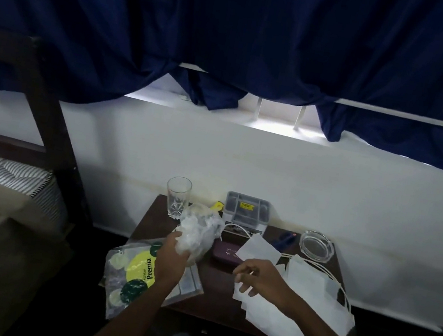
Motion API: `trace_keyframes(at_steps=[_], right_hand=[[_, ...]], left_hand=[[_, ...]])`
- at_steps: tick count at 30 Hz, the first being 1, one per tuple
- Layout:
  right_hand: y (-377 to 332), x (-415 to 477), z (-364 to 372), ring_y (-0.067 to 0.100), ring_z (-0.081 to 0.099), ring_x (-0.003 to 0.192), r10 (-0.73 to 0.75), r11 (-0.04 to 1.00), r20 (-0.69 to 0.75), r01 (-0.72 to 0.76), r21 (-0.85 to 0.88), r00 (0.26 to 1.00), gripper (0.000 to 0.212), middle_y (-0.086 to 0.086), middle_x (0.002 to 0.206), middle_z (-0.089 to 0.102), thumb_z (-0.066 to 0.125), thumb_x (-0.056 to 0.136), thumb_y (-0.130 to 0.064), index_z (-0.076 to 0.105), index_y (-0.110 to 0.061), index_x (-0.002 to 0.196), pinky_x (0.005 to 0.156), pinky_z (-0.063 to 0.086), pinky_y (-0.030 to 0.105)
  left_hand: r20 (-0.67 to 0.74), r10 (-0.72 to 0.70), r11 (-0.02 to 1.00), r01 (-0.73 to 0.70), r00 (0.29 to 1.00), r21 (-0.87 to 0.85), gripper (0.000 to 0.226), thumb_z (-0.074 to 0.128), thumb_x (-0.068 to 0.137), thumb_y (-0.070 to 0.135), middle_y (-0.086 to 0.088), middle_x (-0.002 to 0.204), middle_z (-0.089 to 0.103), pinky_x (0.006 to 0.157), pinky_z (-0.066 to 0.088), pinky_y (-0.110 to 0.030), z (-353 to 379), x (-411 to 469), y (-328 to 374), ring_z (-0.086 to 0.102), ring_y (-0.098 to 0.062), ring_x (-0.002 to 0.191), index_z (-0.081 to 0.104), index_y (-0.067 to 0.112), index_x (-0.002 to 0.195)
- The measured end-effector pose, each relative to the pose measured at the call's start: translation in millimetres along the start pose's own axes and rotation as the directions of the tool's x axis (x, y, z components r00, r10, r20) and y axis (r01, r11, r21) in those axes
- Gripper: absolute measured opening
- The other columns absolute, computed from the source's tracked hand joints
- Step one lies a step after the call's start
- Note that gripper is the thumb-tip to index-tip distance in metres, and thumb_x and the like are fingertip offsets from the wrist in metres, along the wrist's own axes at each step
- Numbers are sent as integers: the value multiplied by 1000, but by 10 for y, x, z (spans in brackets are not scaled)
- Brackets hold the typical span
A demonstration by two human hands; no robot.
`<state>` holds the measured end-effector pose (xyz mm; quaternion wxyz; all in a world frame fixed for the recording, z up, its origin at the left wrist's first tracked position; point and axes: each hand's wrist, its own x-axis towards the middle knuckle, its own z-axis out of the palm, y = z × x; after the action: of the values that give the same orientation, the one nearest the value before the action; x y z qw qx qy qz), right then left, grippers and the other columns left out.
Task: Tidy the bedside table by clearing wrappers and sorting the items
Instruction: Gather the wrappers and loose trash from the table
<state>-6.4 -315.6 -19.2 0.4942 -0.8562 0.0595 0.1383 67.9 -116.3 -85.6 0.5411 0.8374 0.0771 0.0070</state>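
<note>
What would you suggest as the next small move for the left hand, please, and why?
Probably lift the crumpled clear wrapper straight up off the bedside table. The left hand already grips it, and it sits close to the drinking glass, so a sideways pull might knock the glass.

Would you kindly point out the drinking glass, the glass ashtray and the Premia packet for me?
drinking glass [177, 198]: head view, on its clear side wall.
glass ashtray [316, 245]: head view, on its shallow bowl.
Premia packet [137, 267]: head view, on its yellow label.
</note>
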Motion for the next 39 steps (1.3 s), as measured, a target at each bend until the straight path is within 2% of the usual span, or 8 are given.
trace_keyframes(at_steps=[6, 12, 19, 23, 25, 31, 35, 39], right_hand=[[-151, -21, -83, 17, 56, 94, 6, 953, -188, 52, 300, 982, 36, 5, 123, 54, 67, 82, -8, 59, -26, 112, 67, 50, 24], [-291, -168, -232, 19, 45, 124, -87, 891, -197, 165, 423, 976, 96, -18, 144, 24, 76, 75, -21, 14, -52, 141, 77, 53, 30], [-4, -677, -776, 26, 60, 106, -36, 867, -382, 219, 448, 924, 66, 5, 130, 52, 73, 74, -2, 48, -27, 130, 69, 58, 31], [308, -1081, -1129, 15, 66, 72, 58, 869, -526, 217, 445, 848, 43, 11, 104, 63, 66, 76, 9, 62, -11, 113, 50, 55, 22], [550, -1267, -1298, 12, 65, 60, 134, 886, -596, 174, 430, 792, 35, 10, 92, 65, 62, 76, 12, 66, -5, 106, 49, 56, 25], [1597, -1780, -1611, 40, 62, 99, 165, 986, -798, -95, 135, 580, 29, 27, 103, 66, 61, 71, 17, 68, 8, 98, 87, 48, 43], [2359, -2145, -1600, 37, 63, 103, 392, 896, -697, -420, 143, 601, 27, 25, 106, 66, 55, 85, -11, 67, 4, 104, 80, 45, 32], [2736, -2314, -1453, 32, 50, 122, 556, 782, -463, -623, 9, 691, 65, 18, 129, 51, 73, 70, -22, 51, -9, 130, 99, 41, 34]], left_hand=[[4, -30, 983, 30, 1000, -183, 48, 69, 78, 6, -11, 110, 61, 78, 47, -30, -111, -171, 291, 58, -22, 96, 54, 11, 123], [211, 208, 957, -155, 955, -244, 39, 70, 75, -2, 6, 93, 60, 68, 51, -15, 126, -512, 792, 58, -7, 84, 55, 17, 106], [514, 306, 942, -176, 801, -286, 29, 67, 80, 4, 7, 91, 55, 63, 42, -15, 727, -1031, 1219, 54, -14, 88, 52, 26, 92], [627, 314, 946, -181, 713, -268, 21, 69, 81, 15, 7, 90, 57, 61, 40, -13, 1113, -1386, 1516, 55, -9, 82, 55, 21, 95], [710, 281, 959, -165, 646, -229, 21, 66, 85, 17, 3, 100, 61, 65, 44, -15, 1316, -1561, 1625, 57, -12, 90, 58, 20, 103], [857, 142, 982, -181, 495, -57, 19, 58, 89, 15, -8, 104, 65, 71, 44, -24, 1717, -1966, 1707, 58, -17, 87, 63, 15, 108], [857, 99, 983, -184, 506, -5, 23, 49, 91, 6, -8, 98, 66, 66, 40, -22, 1824, -2057, 1639, 59, -12, 73, 62, 5, 110], [827, 76, 986, -167, 557, 22, 18, 47, 92, 5, -9, 95, 67, 64, 42, -22, 1846, -1998, 1523, 60, -14, 71, 64, 10, 97]])
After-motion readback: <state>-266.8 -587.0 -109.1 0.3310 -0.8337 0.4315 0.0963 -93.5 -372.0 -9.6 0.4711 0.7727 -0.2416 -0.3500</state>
